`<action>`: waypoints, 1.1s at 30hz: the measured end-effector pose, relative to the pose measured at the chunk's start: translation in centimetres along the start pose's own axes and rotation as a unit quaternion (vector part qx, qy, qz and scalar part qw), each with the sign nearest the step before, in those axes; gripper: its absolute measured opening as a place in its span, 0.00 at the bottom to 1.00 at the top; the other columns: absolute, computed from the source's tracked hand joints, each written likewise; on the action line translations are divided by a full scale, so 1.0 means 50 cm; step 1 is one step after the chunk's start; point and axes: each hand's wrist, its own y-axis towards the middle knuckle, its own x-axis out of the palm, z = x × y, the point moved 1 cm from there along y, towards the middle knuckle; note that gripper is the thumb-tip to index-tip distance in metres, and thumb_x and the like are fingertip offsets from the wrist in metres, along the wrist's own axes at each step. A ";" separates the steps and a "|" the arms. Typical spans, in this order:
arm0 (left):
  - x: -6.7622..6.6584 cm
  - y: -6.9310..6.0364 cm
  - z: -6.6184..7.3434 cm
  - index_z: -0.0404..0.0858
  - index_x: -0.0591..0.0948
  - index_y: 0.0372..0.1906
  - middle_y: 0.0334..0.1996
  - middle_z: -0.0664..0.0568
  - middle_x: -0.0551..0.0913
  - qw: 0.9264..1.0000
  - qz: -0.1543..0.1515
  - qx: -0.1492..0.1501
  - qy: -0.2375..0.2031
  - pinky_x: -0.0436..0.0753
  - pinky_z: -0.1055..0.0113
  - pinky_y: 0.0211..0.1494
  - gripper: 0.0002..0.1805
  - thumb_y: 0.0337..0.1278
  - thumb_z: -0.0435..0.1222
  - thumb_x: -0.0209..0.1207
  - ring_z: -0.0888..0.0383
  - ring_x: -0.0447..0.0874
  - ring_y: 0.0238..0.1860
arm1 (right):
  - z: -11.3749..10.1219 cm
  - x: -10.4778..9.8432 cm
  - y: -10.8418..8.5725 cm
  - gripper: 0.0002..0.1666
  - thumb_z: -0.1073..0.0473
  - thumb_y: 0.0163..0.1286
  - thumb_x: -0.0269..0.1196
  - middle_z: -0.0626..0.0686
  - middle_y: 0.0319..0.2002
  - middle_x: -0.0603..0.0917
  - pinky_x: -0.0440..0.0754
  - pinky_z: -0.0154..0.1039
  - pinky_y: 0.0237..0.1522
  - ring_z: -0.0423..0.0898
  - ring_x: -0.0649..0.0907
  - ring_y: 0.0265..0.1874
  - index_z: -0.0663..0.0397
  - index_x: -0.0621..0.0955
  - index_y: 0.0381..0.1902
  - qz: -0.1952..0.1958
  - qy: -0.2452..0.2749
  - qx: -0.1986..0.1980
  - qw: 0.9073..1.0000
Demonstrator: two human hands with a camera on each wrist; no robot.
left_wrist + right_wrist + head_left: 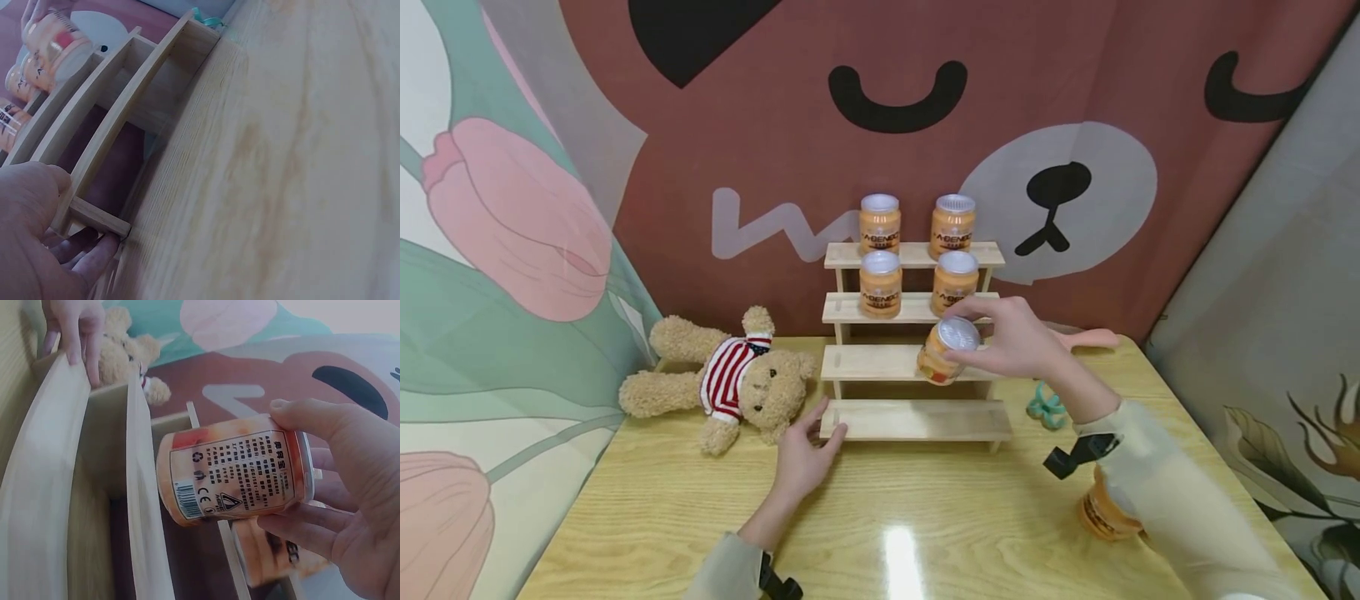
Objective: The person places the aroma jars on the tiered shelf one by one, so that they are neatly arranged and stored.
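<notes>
A stepped wooden display rack (917,419) stands on the table, with four levels. My right hand (1022,337) grips an orange jar (936,360) with a clear lid, tilted, over the right part of the second level from the bottom. In the right wrist view, printed text and a barcode show on the held jar (231,469), near the rack's wooden edge. My left hand (803,457) holds the left end of the lowest level, its fingers around the end piece in the left wrist view. Two jars (880,285) stand on each of the two upper levels.
Left of the rack lies a teddy bear (748,379) in a striped shirt. Another orange jar (1105,510) sits at the right, partly behind my right sleeve. A teal object (1047,408) and a pink handle (1092,338) lie right of the rack. A patterned curtain (775,158) hangs behind.
</notes>
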 end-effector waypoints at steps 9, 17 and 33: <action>0.000 0.002 0.000 0.29 0.77 0.72 0.70 0.39 0.81 1.000 0.007 0.004 0.001 0.91 0.54 0.58 0.33 0.66 0.36 0.72 0.42 0.91 0.55 | -0.028 0.048 0.042 0.28 0.50 0.59 0.83 0.51 0.48 0.91 0.93 0.40 0.38 0.46 0.90 0.44 0.51 0.87 0.55 0.011 0.022 0.015 1.000; 0.001 0.002 -0.003 0.29 0.77 0.72 0.69 0.38 0.81 1.000 0.008 0.007 0.000 0.91 0.55 0.57 0.32 0.66 0.36 0.72 0.42 0.91 0.55 | -0.044 0.081 0.085 0.31 0.45 0.59 0.82 0.50 0.46 0.91 0.91 0.46 0.38 0.47 0.90 0.42 0.51 0.87 0.56 0.013 -0.019 0.010 1.000; 0.006 -0.001 -0.004 0.29 0.78 0.71 0.69 0.38 0.81 1.000 0.015 0.015 -0.001 0.92 0.55 0.56 0.32 0.65 0.35 0.72 0.41 0.91 0.55 | -0.049 0.139 0.140 0.28 0.45 0.56 0.84 0.50 0.43 0.93 0.91 0.43 0.42 0.47 0.91 0.42 0.51 0.88 0.50 0.033 -0.026 0.036 0.998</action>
